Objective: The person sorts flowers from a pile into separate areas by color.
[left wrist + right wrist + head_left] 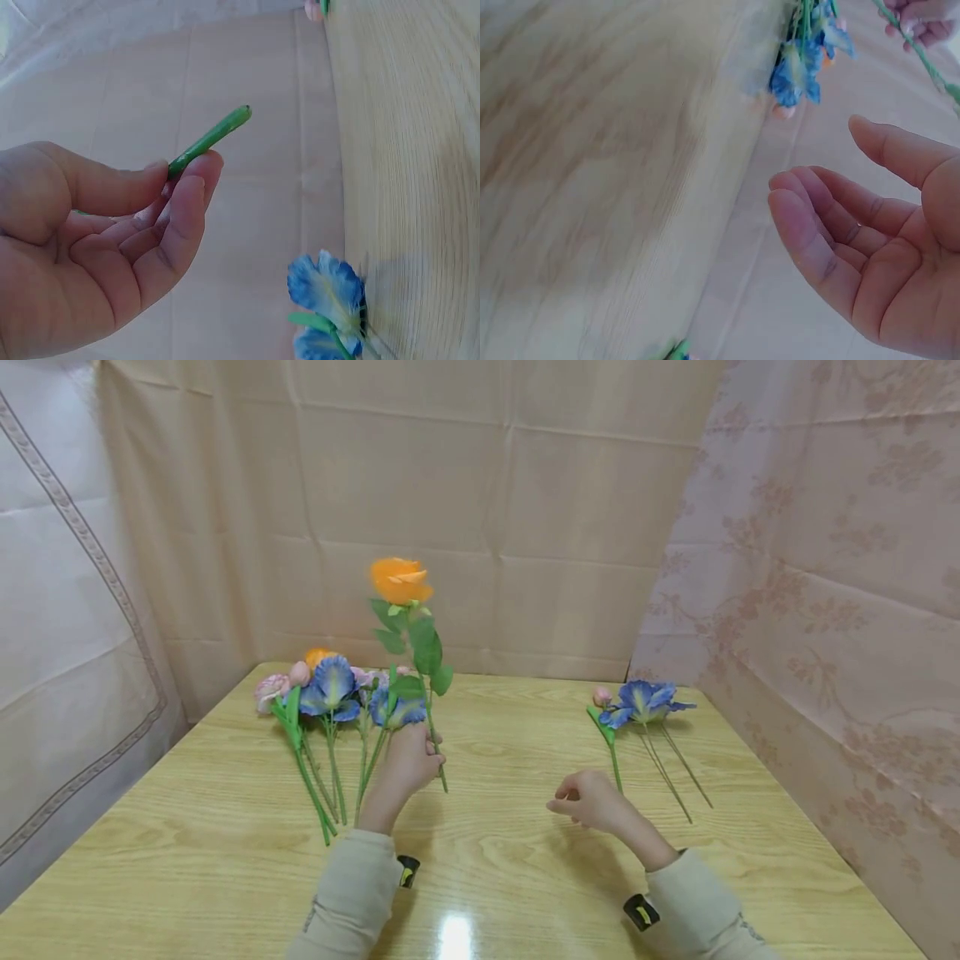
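My left hand (407,762) pinches the green stem (214,139) of an orange rose (401,581) between thumb and fingers. The rose stands upright above the table, its bloom high and its leaves below it. Behind and left of that hand lie several artificial flowers, among them a blue iris (330,689), a pale pink flower (270,691) and another orange bloom (318,656). My right hand (592,799) hovers over the table with loosely bent fingers and nothing between them. Nearest to it are a pink tulip bud (602,696) on a green stem and blue irises (645,700).
The wooden table (495,852) carries a flower group on each side. A beige curtain (465,510) hangs behind its far edge. Patterned cloth (840,568) closes the right side, and a pale cloth (67,610) hangs at left.
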{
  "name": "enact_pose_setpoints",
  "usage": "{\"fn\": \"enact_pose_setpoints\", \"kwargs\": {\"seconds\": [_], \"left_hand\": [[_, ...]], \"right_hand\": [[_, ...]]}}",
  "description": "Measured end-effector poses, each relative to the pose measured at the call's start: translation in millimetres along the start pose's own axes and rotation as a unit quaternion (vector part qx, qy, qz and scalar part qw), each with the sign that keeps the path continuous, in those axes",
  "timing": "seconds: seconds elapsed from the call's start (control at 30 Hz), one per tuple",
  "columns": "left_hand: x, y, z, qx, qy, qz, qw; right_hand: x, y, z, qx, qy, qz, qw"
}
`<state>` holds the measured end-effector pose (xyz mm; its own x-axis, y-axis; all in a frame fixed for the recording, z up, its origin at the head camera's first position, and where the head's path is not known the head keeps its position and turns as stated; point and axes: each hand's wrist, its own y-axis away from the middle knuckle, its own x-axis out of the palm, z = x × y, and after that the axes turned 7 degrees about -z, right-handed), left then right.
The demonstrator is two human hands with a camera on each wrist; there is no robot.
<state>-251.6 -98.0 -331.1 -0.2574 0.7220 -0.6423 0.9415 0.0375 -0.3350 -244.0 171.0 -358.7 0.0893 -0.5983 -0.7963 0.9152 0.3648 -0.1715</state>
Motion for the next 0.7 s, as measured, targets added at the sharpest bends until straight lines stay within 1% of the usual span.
{"fn": "enact_pose_setpoints", "kwargs": {"seconds": [0.07, 0.17, 0.37, 0.43, 0.57, 0.7], "left_hand": [[2.5, 0.9, -3.5, 0.006, 0.013, 0.01, 0.9998], [6.5, 2.7, -7.2, 0.004, 0.044, 0.023, 0.9988], [16.5, 7.6, -10.5, 0.011, 0.064, 0.039, 0.9971], [20.3, 9.1, -11.7, 0.014, 0.072, 0.046, 0.9963], [26.4, 11.9, -16.8, 0.015, 0.104, 0.071, 0.9919], [32.2, 14.6, -22.6, 0.035, 0.132, 0.101, 0.9855]], "right_hand": [[2.1, -0.6, 2.1, -0.019, -0.001, -0.001, 0.9998], [4.8, -1.7, 5.8, -0.036, -0.003, -0.004, 0.9993], [11.7, -4.2, 13.7, -0.054, -0.02, -0.01, 0.9983], [15.1, -5.4, 16.2, -0.058, -0.034, -0.009, 0.9977], [22.0, -7.1, 22.5, -0.071, -0.063, -0.015, 0.9953], [27.3, -7.4, 28.4, -0.081, -0.125, -0.018, 0.9886]]}}
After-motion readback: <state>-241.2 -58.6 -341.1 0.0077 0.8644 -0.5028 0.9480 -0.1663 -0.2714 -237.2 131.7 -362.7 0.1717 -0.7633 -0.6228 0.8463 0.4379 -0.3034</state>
